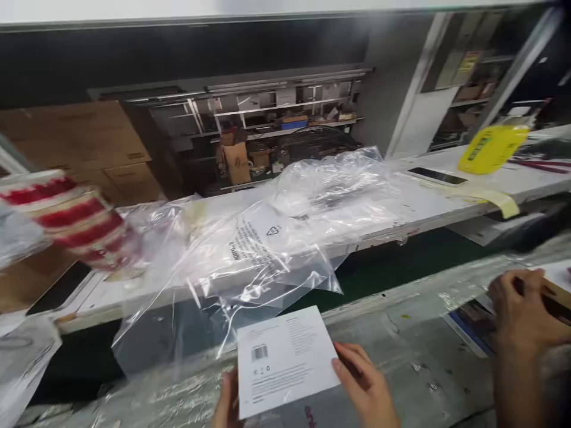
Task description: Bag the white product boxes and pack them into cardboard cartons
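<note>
White barcode card w/ small print, slightly tilted.

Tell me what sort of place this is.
Probably a factory packing line: a barcoded card held in hand, clear plastic bags across a long bench, and shelves of stock behind.

One left hand and one right hand hold one white card. Beyond them lie one clear plastic bag, one phone and one yellow packet; right of them, one other person's hand.
</note>
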Demonstrator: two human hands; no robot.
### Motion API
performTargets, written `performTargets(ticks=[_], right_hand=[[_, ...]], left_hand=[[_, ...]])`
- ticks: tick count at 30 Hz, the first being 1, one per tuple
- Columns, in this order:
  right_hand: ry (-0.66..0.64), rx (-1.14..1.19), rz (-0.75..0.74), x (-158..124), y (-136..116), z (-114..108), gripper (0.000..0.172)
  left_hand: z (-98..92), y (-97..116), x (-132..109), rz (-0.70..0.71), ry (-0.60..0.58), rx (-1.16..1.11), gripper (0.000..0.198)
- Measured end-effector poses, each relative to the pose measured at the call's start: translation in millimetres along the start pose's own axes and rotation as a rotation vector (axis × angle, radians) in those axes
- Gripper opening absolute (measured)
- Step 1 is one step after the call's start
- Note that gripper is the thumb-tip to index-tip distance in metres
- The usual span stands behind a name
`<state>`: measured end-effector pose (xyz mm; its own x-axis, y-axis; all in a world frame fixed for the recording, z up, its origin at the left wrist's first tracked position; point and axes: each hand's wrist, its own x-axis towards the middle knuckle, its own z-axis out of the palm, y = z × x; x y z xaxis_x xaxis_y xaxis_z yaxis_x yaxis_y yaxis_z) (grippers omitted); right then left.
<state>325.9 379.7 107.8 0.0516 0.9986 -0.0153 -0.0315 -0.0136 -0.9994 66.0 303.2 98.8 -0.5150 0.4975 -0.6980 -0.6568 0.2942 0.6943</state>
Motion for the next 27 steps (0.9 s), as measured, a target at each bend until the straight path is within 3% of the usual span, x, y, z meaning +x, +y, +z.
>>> performTargets(ticks=[3,5,6,8,9,13,16,19,22,24,27], right_hand=[[0.009,-0.164,-0.047,7.7,4.0,-6.6,0.049],[0.082,-0.288,-0.096,5.7,0.3,-10.9,0.05],[0.126,-0.35,-0.148,2.5,-4.7,-11.2,0.047],[0.203,-0.43,-0.306,-7.2,-22.1,-6.1,0.039],[0.221,-0.44,-0.399,-12.6,-34.4,-0.5,0.034],[0.16,-0.373,-0.781,-26.1,-103.0,37.3,0.018],[-0.047,-0.312,-1.084,-21.0,-173.9,76.2,0.024],[-0.455,-0.425,-1.407,-6.6,-250.8,123.5,0.033],[-0.85,-0.585,-1.488,2.3,-300.5,165.4,0.023],[-0.875,-0.563,-1.419,-5.4,-302.4,177.2,0.045],[-0.59,-0.477,-1.239,-47.2,-259.8,163.6,0.071]], left_hand=[[-35.9,52.9,-1.9,0.3,0.08,-0.293,0.036],[-53.4,95.4,-5.8,0.461,0.111,-0.422,0.053],[-58.2,117.0,-8.5,0.495,0.06,-0.404,0.068],[-58.4,158.6,-14.9,0.516,-0.117,-0.248,0.085],[-54.3,177.8,-18.3,0.525,-0.191,-0.154,0.084],[-25.2,233.8,-35.7,0.596,-0.299,-0.027,0.046],[-6.5,243.1,-60.9,0.743,-0.339,-0.018,0.031],[0.1,229.9,-99.0,0.941,-0.495,0.145,0.023],[-6.6,214.3,-138.4,1.023,-0.648,0.252,0.024],[-17.0,207.2,-158.2,0.996,-0.756,0.27,0.031],[-35.3,194.2,-174.4,0.91,-0.961,0.268,0.049]])
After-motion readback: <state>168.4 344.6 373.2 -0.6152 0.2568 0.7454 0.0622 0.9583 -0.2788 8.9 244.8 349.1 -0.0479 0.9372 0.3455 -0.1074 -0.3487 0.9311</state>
